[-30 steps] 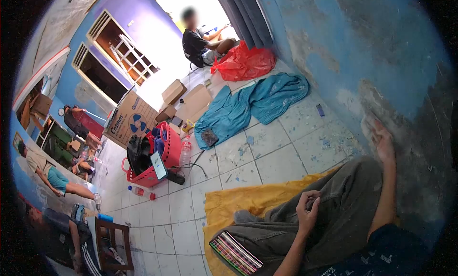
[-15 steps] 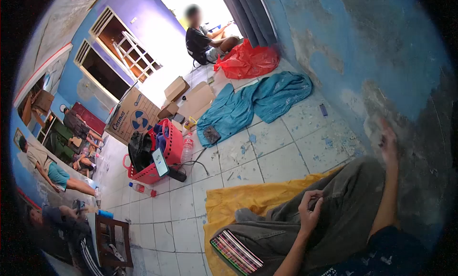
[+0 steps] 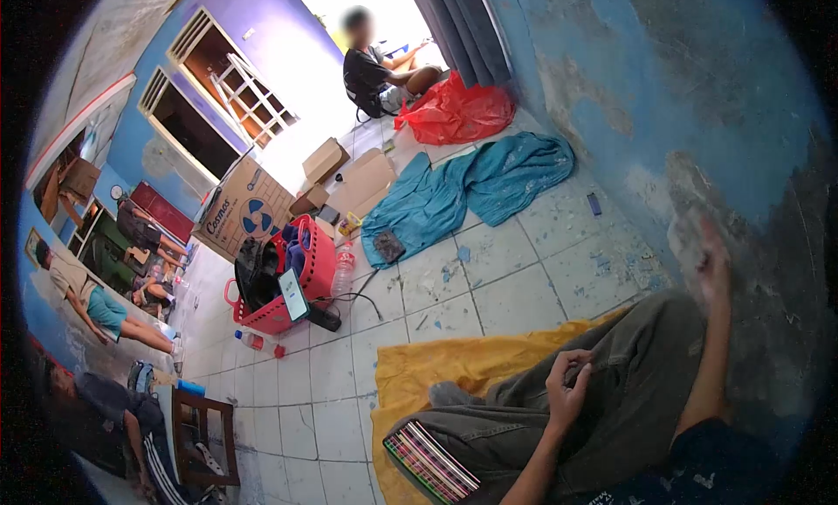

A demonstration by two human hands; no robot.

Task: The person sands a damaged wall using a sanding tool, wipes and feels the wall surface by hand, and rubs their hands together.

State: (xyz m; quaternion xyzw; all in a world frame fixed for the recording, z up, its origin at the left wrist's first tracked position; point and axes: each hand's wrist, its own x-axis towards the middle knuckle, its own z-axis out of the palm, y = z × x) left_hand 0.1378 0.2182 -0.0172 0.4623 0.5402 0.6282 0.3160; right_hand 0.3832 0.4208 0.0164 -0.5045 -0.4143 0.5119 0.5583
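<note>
My left hand (image 3: pixel 569 384) rests on my leg in dark grey-green trousers (image 3: pixel 646 357). Its fingers are loosely curled, and nothing shows in them. At the right, my right hand (image 3: pixel 714 259) is raised against the worn blue wall (image 3: pixel 637 130), by a grey patch (image 3: pixel 683 169) of bare plaster. Motion smears those fingers, so whether they hold anything is unclear. On my lap at the lower left lies a flat object with coloured checks and stripes (image 3: pixel 432 461). Under my legs is a yellow cloth (image 3: pixel 428 365).
Paint flakes (image 3: pixel 602 262) litter the tiles along the wall. Ahead lie a teal cloth (image 3: pixel 515 173) and a red plastic bag (image 3: pixel 458 112), near a seated person (image 3: pixel 371 73). A red basket (image 3: pixel 262 317) with a phone (image 3: pixel 293 295), a cardboard box (image 3: pixel 244 210) and a wooden chair (image 3: pixel 205 400) stand leftward.
My right hand has shifted slightly along the wall and is more blurred. My left hand stays put. At the lower left, another person's arm now reaches down.
</note>
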